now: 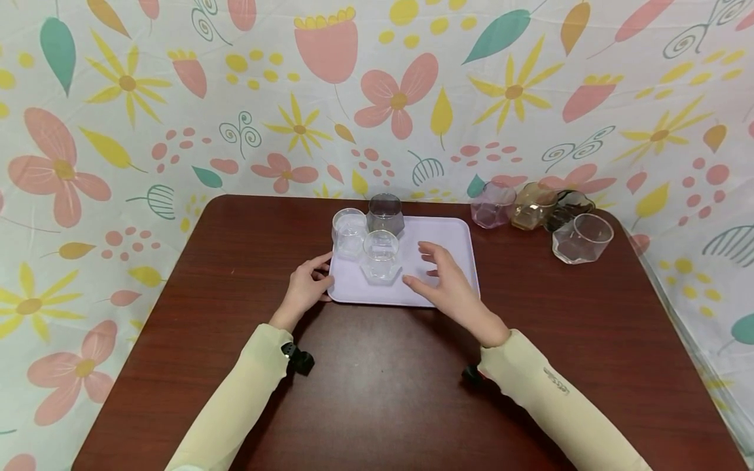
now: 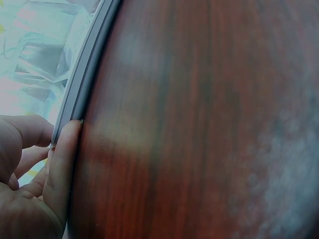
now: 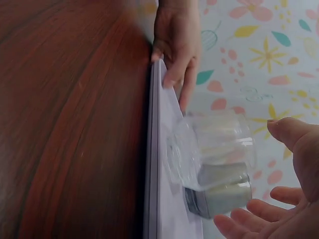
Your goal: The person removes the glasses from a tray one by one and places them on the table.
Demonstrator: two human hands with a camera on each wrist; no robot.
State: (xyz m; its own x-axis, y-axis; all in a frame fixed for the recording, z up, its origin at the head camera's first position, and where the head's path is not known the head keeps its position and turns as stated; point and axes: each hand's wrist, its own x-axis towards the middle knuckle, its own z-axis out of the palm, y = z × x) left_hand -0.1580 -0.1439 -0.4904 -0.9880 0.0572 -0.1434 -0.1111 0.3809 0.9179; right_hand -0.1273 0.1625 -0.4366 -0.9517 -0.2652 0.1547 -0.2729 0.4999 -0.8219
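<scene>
A pale lilac tray lies on the table. On its left half stand three faceted glasses: a clear glass in front, another clear glass behind it to the left, and a smoky grey glass at the back. My left hand grips the tray's left edge near the front corner; in the left wrist view its fingers pinch the rim. Over the tray's right half, my right hand holds nothing, thumb and fingers spread, just right of the front glass.
At the table's back right corner are several more glasses: a pink one, an amber one, a dark one and a clear one that leans over. A patterned cloth hangs behind the brown table.
</scene>
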